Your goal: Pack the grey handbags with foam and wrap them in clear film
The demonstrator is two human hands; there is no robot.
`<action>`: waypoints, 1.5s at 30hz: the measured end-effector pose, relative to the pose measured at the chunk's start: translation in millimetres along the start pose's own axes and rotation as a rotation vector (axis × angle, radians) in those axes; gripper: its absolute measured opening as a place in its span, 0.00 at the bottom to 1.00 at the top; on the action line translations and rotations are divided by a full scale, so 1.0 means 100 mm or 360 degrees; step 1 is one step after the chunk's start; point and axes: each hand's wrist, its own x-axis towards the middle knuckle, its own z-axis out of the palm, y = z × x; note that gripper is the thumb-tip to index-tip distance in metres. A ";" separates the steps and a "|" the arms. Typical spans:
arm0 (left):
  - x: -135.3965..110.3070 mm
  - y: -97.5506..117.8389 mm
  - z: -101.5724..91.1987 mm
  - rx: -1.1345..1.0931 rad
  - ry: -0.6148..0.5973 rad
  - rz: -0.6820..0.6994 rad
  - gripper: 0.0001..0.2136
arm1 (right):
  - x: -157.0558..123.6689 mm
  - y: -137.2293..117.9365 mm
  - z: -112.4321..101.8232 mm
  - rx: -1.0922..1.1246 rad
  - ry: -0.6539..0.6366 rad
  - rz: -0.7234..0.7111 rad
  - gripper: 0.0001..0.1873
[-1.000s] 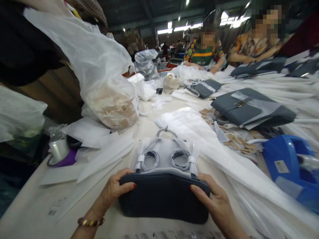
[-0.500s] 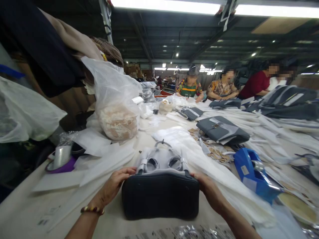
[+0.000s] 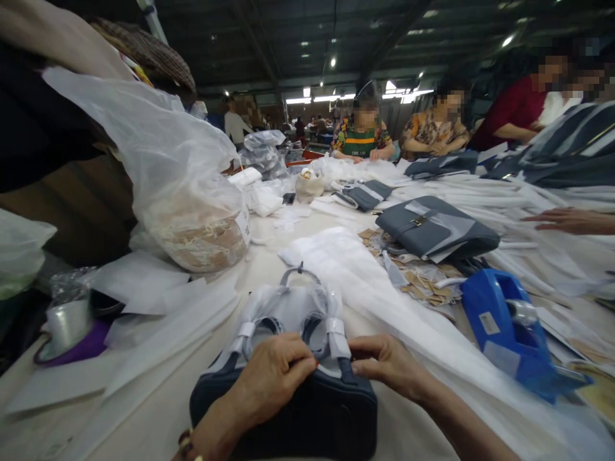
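A dark navy handbag [image 3: 336,416] lies in front of me on the table, its top facing away. White wrapping covers its straps, and a clear film [image 3: 293,304] lies around the looped handles. My left hand [image 3: 276,371] reaches over the bag's top edge with thumb and fingers pinched together there; what exactly lies between them is hidden. My right hand [image 3: 387,365] has its thumb and fingers closed at the bag's right top corner, by the base of the wrapped strap [image 3: 337,333].
Right of the bag stands a blue tape dispenser [image 3: 502,326]. Beyond lie a grey-blue bag [image 3: 432,224] and white foam sheets [image 3: 336,269]. A plastic sack [image 3: 192,205] and a purple tape holder [image 3: 79,342] are left. Another person's hand [image 3: 574,221] reaches in from the right.
My left hand has moved from the bag's left side to its top edge, right of the middle. My right hand stays by the right corner. The bag appears lower and closer, and the view has shifted.
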 end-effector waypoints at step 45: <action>0.40 0.09 0.00 -0.0429 -0.0655 -0.0184 0.06 | 0.17 0.20 0.04 -0.0309 0.0058 -0.0243 0.16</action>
